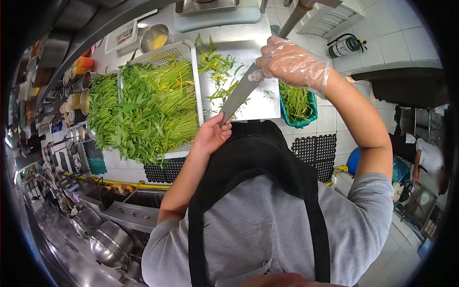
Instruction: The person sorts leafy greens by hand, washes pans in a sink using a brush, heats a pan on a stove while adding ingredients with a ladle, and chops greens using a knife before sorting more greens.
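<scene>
A long knife (240,93) with a broad grey blade slants across the front of the metal table. My right hand (294,62), in a clear plastic glove, is closed around its handle end. At the lower end of the blade, my bare left hand (213,135) has its fingers curled and pinching near the tip. Cut bits of green leaves and stems (217,67) lie scattered on the table beside the blade. Close to my left hand, a white perforated basket (197,79) is heaped with leafy green vegetables (155,103).
A bin lined with green plastic (301,123) holds cut stems by the table's right edge. Behind stand a steel bowl (147,39) with something yellow and a metal tray (205,8). A fire extinguisher (345,46) is at the right. Another person (425,155) is at the far right.
</scene>
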Demonstrator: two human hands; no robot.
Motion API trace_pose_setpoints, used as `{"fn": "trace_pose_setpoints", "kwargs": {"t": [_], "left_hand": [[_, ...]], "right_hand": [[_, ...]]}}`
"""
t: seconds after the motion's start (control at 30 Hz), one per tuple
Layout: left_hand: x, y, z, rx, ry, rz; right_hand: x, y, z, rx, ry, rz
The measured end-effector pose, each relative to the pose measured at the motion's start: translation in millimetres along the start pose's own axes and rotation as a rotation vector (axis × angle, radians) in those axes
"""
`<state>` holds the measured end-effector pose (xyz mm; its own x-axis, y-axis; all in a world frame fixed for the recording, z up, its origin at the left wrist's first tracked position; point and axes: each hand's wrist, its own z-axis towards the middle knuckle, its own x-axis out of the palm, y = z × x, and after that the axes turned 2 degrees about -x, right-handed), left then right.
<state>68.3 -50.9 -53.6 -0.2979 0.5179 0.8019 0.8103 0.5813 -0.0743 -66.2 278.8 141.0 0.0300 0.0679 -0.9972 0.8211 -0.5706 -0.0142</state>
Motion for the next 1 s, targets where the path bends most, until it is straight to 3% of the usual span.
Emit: {"fn": "trace_pose_setpoints", "kwargs": {"t": [0.07,0.13,0.2,0.27,0.33,0.4,0.43,0.47,0.5,0.53,0.6,0.63,0.73,0.8,0.87,0.9,0.93,1.0], "left_hand": [[-3,6,-5,-0.002,0.031,-0.073],[-2,13,-5,0.111,0.012,-0.059],[0,14,0,0.146,0.030,-0.070],[8,16,8,0.189,0.046,-0.095],[17,13,21,0.280,-0.073,-0.070],[23,10,40,0.316,-0.054,-0.062],[38,9,48,0.362,-0.137,-0.063],[47,9,59,0.404,-0.223,-0.063],[42,9,76,0.411,-0.214,-0.063],[48,8,90,0.418,-0.211,-0.079],[64,7,114,0.421,-0.215,-0.076],[65,5,131,0.427,-0.212,-0.090],[69,-3,170,0.340,-0.055,-0.103],[83,-15,179,0.259,0.000,0.043],[93,-32,175,0.222,-0.043,0.120],[99,-45,164,0.119,-0.151,0.239],[106,-57,153,0.017,-0.261,0.360],[108,-72,134,0.023,-0.266,0.464]], "right_hand": [[9,1,12,0.033,0.069,0.033],[17,2,21,0.009,-0.163,0.063],[21,13,32,0.064,-0.108,0.000],[32,34,35,0.332,-0.595,-0.053],[53,64,29,0.382,-0.628,-0.033],[94,100,31,0.762,-0.676,0.473],[115,110,38,0.869,-0.570,0.868],[119,119,48,0.965,-0.438,1.262],[119,119,51,0.912,-0.331,1.433],[132,113,58,0.903,-0.317,1.425],[165,97,71,1.069,-0.502,1.357],[154,88,74,1.146,-0.483,1.260],[174,55,82,1.182,-0.612,0.954],[173,44,85,1.209,-0.648,0.915],[177,26,90,1.275,-0.762,0.750],[200,7,87,1.202,-0.794,0.737],[199,-1,87,1.197,-0.799,0.733],[190,-11,96,1.235,-0.727,0.543]]}}
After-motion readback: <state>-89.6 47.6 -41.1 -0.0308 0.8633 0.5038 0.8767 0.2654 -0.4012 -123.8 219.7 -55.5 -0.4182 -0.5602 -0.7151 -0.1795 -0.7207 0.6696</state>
